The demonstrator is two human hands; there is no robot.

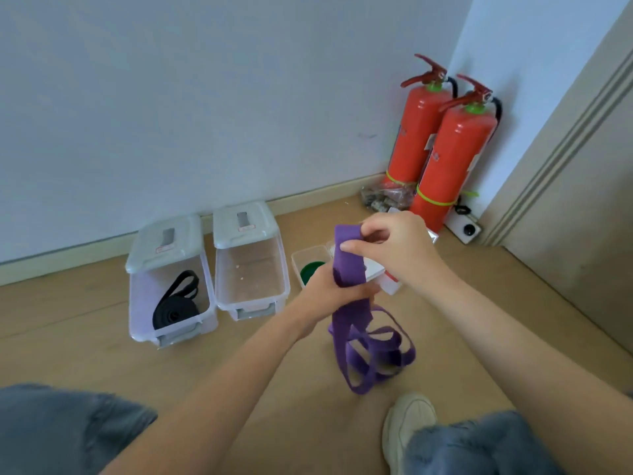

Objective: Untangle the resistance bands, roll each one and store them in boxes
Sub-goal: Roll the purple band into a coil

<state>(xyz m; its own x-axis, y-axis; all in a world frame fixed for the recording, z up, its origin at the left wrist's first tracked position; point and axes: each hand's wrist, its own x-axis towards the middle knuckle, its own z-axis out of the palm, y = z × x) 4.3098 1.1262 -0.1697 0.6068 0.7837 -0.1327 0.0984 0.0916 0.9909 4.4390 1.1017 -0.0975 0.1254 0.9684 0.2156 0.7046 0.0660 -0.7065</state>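
A purple resistance band [349,269] hangs between my hands, its lower loops piled on the wooden floor near my shoe. My right hand [394,248] pinches its top end. Lower down, my left hand [329,289] grips the band. Two clear plastic boxes stand open by the wall with their grey lids tipped back. The left box [137,303] holds a rolled black band [176,310]. Nothing lies in the right box [251,279]. A small clear container [310,253] behind my left hand holds a rolled green band [310,270].
Two red fire extinguishers [445,156] stand in the corner at the back right, with a clear bag of small things at their base. A white item [387,279] sits partly hidden behind my hands. My shoe [407,426] and jeans fill the bottom edge.
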